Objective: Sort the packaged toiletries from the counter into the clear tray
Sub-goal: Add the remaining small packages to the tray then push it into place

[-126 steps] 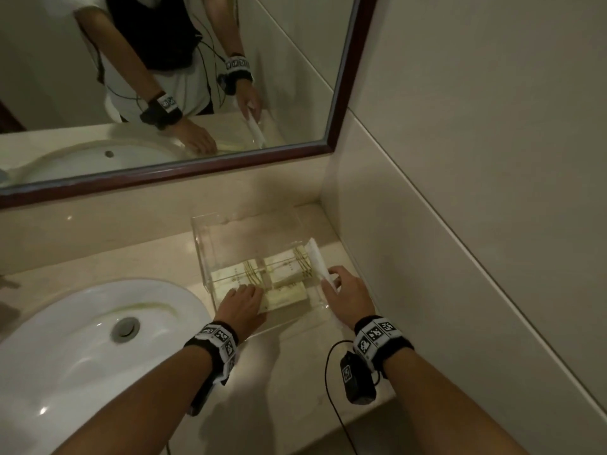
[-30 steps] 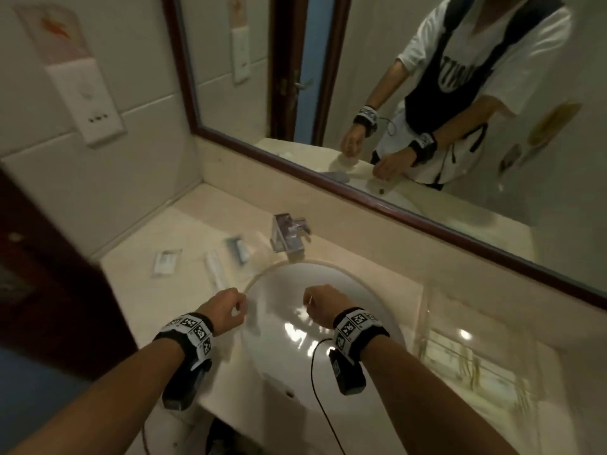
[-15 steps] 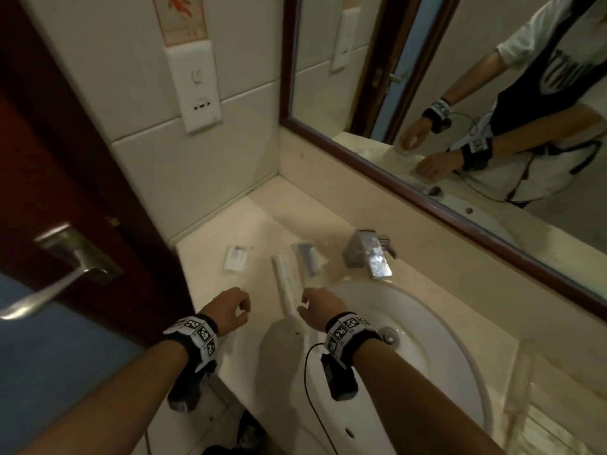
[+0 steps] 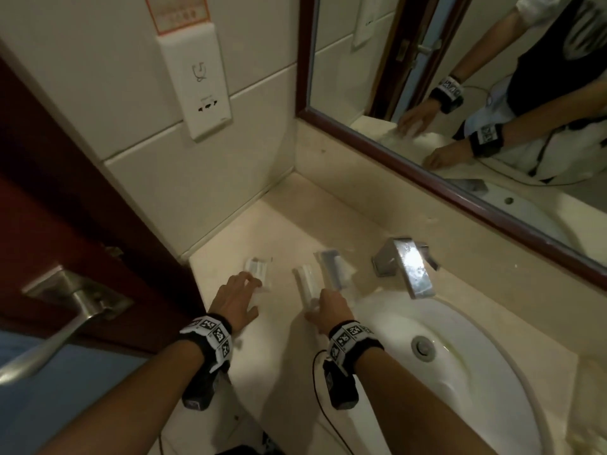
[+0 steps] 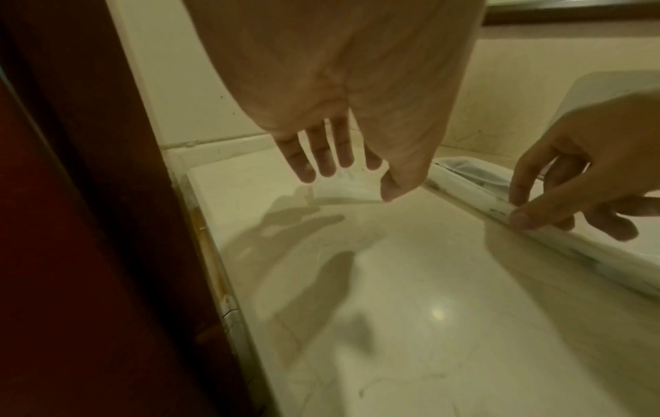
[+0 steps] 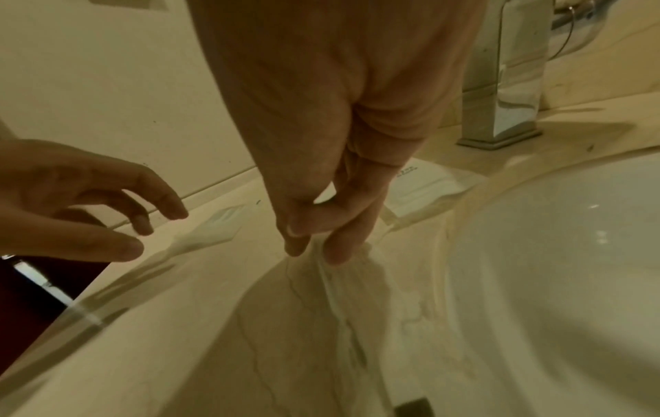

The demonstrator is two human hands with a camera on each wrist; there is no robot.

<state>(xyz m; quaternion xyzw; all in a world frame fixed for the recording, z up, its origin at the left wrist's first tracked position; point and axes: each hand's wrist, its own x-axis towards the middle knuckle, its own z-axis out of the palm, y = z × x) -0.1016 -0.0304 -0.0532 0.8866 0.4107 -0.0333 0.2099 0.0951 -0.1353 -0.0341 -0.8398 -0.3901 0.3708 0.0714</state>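
Note:
Three packaged toiletries lie on the counter left of the faucet. My left hand (image 4: 253,295) hovers with its fingers spread over a small white packet (image 4: 258,268), also visible under the fingertips (image 5: 323,169) as the small packet (image 5: 344,189). My right hand (image 4: 316,306) pinches the near end of a long white packet (image 4: 305,281) between thumb and fingers (image 6: 335,254); the wrapper end (image 6: 343,287) trails toward me. A flat packet with a grey item (image 4: 333,269) lies just right of it. The clear tray is not in view.
A chrome faucet (image 4: 407,267) stands right of the packets, and the white basin (image 4: 460,372) lies close beside my right wrist. A dark red door with a metal handle (image 4: 65,310) borders the counter's left edge. A mirror (image 4: 460,77) runs along the back wall.
The view swung from the tray to the counter's left end. Both hands moved forward to the packets; the left hand's fingers spread out and the right hand took hold of the long packet.

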